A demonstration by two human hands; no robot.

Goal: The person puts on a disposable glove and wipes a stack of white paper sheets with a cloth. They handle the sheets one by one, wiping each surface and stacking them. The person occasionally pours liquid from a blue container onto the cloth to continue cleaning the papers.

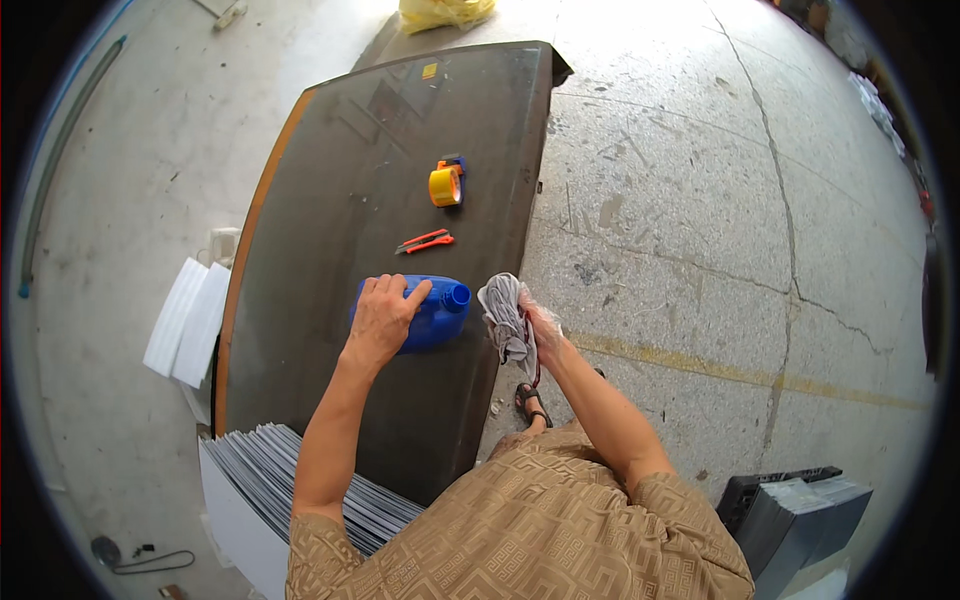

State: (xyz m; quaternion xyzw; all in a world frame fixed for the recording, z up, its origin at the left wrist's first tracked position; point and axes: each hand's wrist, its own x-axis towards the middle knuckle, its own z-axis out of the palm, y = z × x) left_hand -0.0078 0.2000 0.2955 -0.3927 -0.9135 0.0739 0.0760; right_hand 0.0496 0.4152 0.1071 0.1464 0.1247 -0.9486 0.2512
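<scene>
A blue plastic jug (436, 318) is on the dark table, with its uncapped mouth pointing right toward the cloth. My left hand (383, 312) is closed over its top; the fingertips are partly hidden behind the jug. Just past the table's right edge, my right hand (541, 325) grips a bunched grey-white cloth (508, 318). Thin clear plastic covers this hand, and a dark red strip shows along the cloth. Beyond the jug lies an orange utility knife (426, 242). Farther up the table sits a tape dispenser (447, 182) with a yellow roll.
The dark table (330, 240) has a brown left edge. A stack of grey sheets (300, 475) stands at its near left; white foam pieces (188, 320) lean beside it. Grey boards (800, 520) on a black pallet are at lower right. A yellow bag (445, 14) lies beyond the table.
</scene>
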